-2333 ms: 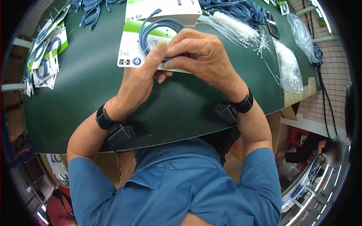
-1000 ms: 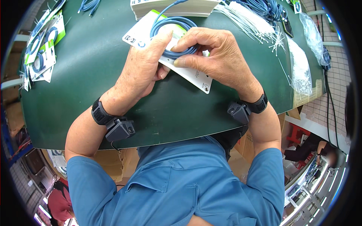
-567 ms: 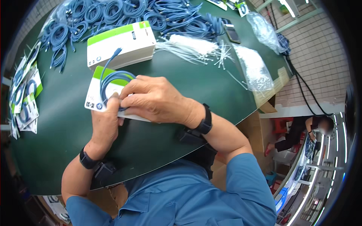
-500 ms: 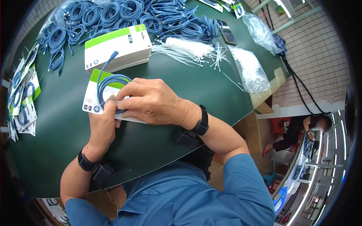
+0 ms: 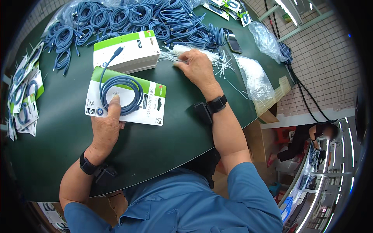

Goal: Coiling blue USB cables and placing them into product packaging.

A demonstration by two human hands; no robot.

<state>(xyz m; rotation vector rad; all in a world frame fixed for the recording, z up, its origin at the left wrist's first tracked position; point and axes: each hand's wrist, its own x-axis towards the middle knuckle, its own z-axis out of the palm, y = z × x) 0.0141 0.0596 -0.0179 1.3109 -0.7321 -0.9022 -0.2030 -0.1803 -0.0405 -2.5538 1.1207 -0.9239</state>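
Note:
My left hand [image 5: 105, 126] grips a white and green cardboard card [image 5: 151, 114] by its near edge. The thumb presses a coiled blue cable [image 5: 138, 97] against the card's face. One plug of the cable sticks up past the far edge, over a stack of similar cards [image 5: 124, 50]. My right hand [image 5: 196, 70] is over the pile of loose white cable ties [image 5: 167, 57], with thumb and fingers bent together around a tie at the pile's near side. How many ties are between the fingertips I cannot make out.
Many coiled blue cables [image 5: 116, 17] lie heaped along the far side. Carded cables [image 5: 27, 101] are piled at the left edge. On the right are a phone [image 5: 233, 40] and a clear bag of cable ties [image 5: 254, 79]. Another person [image 5: 305, 141] works at the far right.
My right hand has left the coiled cable on the card and moved up and right to the cable ties. My left hand still holds the card and coil in nearly the same place.

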